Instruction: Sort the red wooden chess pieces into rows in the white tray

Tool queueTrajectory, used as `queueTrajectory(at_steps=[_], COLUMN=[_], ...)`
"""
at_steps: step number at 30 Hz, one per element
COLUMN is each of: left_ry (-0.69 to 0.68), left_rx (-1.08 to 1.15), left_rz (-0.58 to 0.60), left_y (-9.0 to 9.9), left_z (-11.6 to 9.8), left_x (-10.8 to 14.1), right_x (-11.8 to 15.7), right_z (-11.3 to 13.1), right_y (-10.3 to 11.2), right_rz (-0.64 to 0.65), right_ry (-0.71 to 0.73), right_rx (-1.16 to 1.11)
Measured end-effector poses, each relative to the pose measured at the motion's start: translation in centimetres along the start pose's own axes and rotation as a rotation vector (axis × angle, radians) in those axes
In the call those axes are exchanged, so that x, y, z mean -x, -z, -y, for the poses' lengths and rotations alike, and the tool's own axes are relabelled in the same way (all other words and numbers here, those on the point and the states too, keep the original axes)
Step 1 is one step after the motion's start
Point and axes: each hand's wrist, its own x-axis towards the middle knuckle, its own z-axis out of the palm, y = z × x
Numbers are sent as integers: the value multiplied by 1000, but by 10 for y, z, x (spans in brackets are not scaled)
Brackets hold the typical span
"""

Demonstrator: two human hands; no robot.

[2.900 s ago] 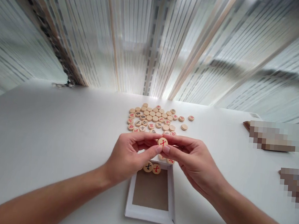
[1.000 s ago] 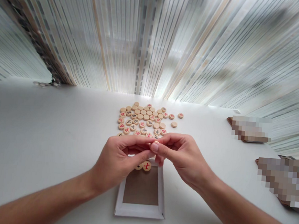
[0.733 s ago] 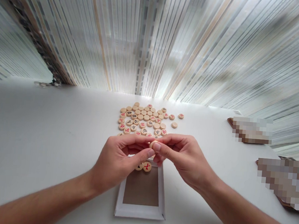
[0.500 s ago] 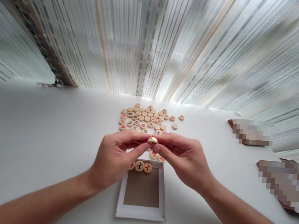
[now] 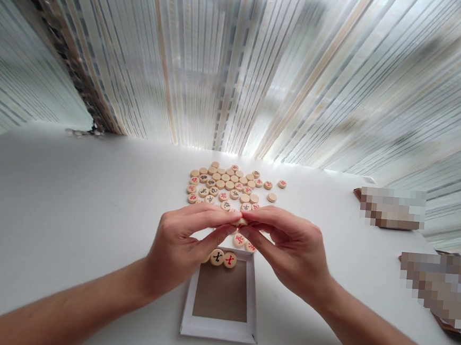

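Between the fingertips of both hands is a round wooden xiangqi piece (image 5: 241, 222), mostly covered by the fingers. My left hand (image 5: 187, 238) pinches it from the left, and my right hand (image 5: 290, 246) from the right. Below them lies a shallow white box (image 5: 218, 328) with a brown bottom. At its far end are a piece with a black character (image 5: 217, 257) and one with a red character (image 5: 230, 260); another is partly hidden by my left hand. Just beyond the box rest red-marked pieces (image 5: 239, 240).
Many loose xiangqi pieces (image 5: 225, 178) spread over the white table (image 5: 92, 209) past my hands, some blank side up. Two blurred-out brown objects lie on the right, one farther (image 5: 391, 209) and one nearer (image 5: 440, 287). A striped string curtain (image 5: 199, 58) hangs behind the table.
The held piece has turned, and its face with the red mark is now more covered by the fingers. The whole view has shifted slightly, moving the scene a little rightward.
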Motion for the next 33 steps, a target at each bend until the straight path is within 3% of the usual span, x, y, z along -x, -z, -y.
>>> queueTrajectory(at_steps=[8,15,20,33], left_ry=[-11,398,534,475], left_rx=[-55,355,549,370], left_rz=[-13,-10,-16,-23], left_y=[2,-4,-4,-4], left_z=[-4,-8,-7,-4], left_x=[0,-2,-5,-3], right_x=[-1,-5,-9,-12], right_z=[0,1,-2,6], right_y=[-1,1,2,1], right_rz=[-7,62,93,117], right_ry=[-68,-379,-504,-481], right_rx=[-62,-441,-526,-331])
